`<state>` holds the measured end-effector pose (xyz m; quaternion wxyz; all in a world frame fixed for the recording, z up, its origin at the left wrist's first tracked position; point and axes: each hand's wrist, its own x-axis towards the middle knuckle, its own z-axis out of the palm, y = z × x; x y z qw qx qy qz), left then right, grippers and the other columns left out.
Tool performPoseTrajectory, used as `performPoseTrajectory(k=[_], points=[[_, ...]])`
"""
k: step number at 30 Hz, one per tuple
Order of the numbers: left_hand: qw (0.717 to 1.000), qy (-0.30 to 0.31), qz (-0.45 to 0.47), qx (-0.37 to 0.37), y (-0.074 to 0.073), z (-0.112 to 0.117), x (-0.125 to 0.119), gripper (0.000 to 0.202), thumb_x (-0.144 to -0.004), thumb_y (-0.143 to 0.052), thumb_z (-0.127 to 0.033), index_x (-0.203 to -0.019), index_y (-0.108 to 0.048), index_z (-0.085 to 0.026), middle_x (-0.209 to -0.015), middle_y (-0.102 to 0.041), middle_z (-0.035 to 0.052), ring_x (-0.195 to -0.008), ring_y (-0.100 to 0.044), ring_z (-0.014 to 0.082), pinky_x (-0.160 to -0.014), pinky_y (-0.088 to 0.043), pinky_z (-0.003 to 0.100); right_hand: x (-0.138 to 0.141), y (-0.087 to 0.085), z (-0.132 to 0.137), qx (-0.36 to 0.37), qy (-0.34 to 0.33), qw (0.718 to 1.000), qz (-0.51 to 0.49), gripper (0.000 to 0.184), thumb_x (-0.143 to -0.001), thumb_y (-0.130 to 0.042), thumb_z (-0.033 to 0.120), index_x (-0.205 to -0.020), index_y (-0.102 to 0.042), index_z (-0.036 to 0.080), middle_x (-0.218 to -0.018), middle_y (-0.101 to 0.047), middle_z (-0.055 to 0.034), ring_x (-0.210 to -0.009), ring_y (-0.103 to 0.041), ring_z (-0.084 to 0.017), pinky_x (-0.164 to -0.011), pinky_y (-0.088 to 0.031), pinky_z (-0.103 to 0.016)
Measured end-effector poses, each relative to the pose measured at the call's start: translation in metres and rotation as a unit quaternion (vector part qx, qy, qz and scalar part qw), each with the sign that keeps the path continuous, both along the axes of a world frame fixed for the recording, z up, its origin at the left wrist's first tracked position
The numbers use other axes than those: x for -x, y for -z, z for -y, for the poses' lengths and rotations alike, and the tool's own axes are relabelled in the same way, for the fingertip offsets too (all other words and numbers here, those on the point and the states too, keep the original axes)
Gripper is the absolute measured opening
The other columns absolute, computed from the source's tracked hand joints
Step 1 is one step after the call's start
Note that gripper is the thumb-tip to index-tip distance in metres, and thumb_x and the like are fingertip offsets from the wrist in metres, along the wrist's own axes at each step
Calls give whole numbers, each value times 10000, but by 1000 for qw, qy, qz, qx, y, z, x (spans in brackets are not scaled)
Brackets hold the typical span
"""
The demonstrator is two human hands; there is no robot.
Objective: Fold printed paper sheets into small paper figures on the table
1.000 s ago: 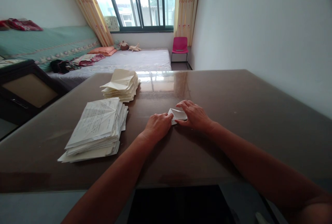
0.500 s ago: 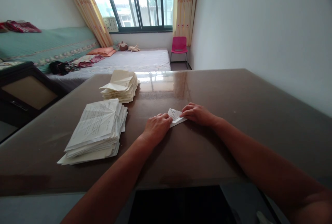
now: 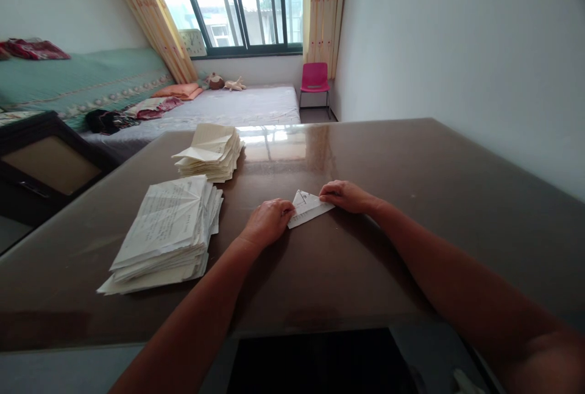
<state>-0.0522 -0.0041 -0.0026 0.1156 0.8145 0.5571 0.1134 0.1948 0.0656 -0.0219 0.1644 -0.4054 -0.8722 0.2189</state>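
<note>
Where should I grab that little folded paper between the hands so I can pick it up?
Probably by the long near edge of the folded paper, coming from the person's side. It lies flat on the table, and that edge is bare, so a thumb could slip under it. The left hand covers its left end and the right hand presses its far right corner.

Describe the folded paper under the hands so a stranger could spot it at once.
On the brown table, right of the two paper stacks, a small folded paper lies flat between the left hand and right hand. Unlike the near stack and far stack, it is one printed piece, folded to a point.
</note>
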Motion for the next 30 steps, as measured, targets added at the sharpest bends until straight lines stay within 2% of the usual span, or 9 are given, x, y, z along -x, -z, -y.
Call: performPoseTrajectory(k=[3, 8, 12, 20, 24, 26, 28, 30], points=[[1000, -8, 8, 2, 2, -1, -1, 260, -899, -429, -321, -926, -667, -218, -925, -703, 47, -865, -638, 184, -748, -434, 253, 3, -1, -2, 1, 47, 998, 46, 263, -859, -552, 432, -887, -679, 204, -828, -674, -13, -734, -573, -134, -638, -367, -221], [999, -38, -10, -6, 3, 0, -6, 204, -888, -431, -303, -984, -588, -216, -935, -694, 52, -829, -641, 199, -711, -439, 275, 8, -6, -2, 1, 74, 992, 99, 284, -866, -528, 473, -889, -668, 227, -870, -693, -7, -773, -587, -140, -614, -336, -222], [998, -36, -52, -13, 2, 2, -10, 206, -897, -404, -291, -1021, -554, -224, -954, -675, 58, -864, -639, 221, -730, -446, 300, 12, -9, -1, 1, 100, 986, 132, 296, -857, -532, 496, -904, -665, 236, -910, -698, -15, -815, -599, -150, -604, -329, -223], [990, -39, -136, -24, 0, 9, -18, 303, -912, -378, -272, -1192, -486, -231, -974, -621, 76, -885, -620, 230, -722, -463, 317, 16, -11, 0, 11, 139, 980, 139, 290, -814, -584, 506, -892, -672, 241, -894, -697, -10, -776, -594, -146, -598, -341, -224], [985, -47, -165, -31, -1, 12, -20, 403, -916, -384, -252, -1316, -423, -281, -1012, -586, 79, -919, -586, 234, -716, -470, 326, 16, -12, 0, 15, 139, 980, 143, 287, -816, -579, 504, -897, -674, 246, -906, -695, -11, -773, -591, -145, -608, -345, -224], [983, -25, -170, -62, -2, 14, -22, 468, -923, -379, -225, -1380, -357, -326, -1104, -554, 84, -1014, -537, 242, -745, -469, 333, 16, -13, 1, 11, 139, 980, 142, 282, -818, -577, 504, -892, -671, 248, -903, -695, -10, -772, -591, -144, -605, -342, -225], [981, 33, -166, -95, -3, 15, -25, 496, -934, -379, -215, -1407, -320, -355, -1203, -512, 76, -1115, -465, 239, -816, -454, 348, 16, -12, 1, 6, 142, 980, 140, 273, -818, -579, 500, -884, -666, 250, -895, -695, -7, -772, -593, -144, -598, -337, -225], [976, 92, -166, -103, -2, 15, -28, 463, -942, -393, -235, -1388, -357, -356, -1236, -499, 59, -1141, -429, 229, -872, -432, 357, 17, -10, 1, 1, 143, 980, 137, 266, -820, -580, 497, -875, -662, 250, -879, -696, -4, -767, -595, -143, -588, -331, -225]])
